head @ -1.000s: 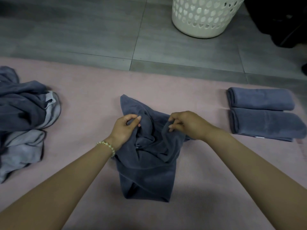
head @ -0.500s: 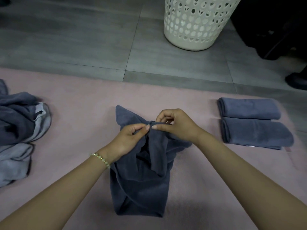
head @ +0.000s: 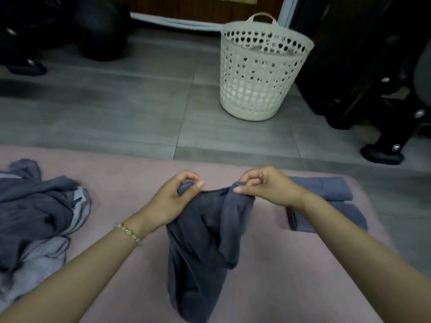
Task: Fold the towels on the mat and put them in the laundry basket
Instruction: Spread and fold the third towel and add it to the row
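- Left hand (head: 173,201): fingers curled, I see thumb and forefinger pinching one top corner of the dark grey towel (head: 205,241).
- Right hand (head: 268,185): pinching the other top corner.
- Towel hangs bunched from both grips, centre of the pink mat (head: 128,183).
- Two folded towels (head: 326,187) on the mat at right, partly behind the right forearm.
- Unfolded pile (head: 35,210) at the mat's left side.
- Laundry basket (head: 261,73) upright on the grey floor beyond the mat, well apart from the held towel.

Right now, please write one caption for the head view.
The left hand and right hand pinch a dark towel over the pink mat; basket beyond.
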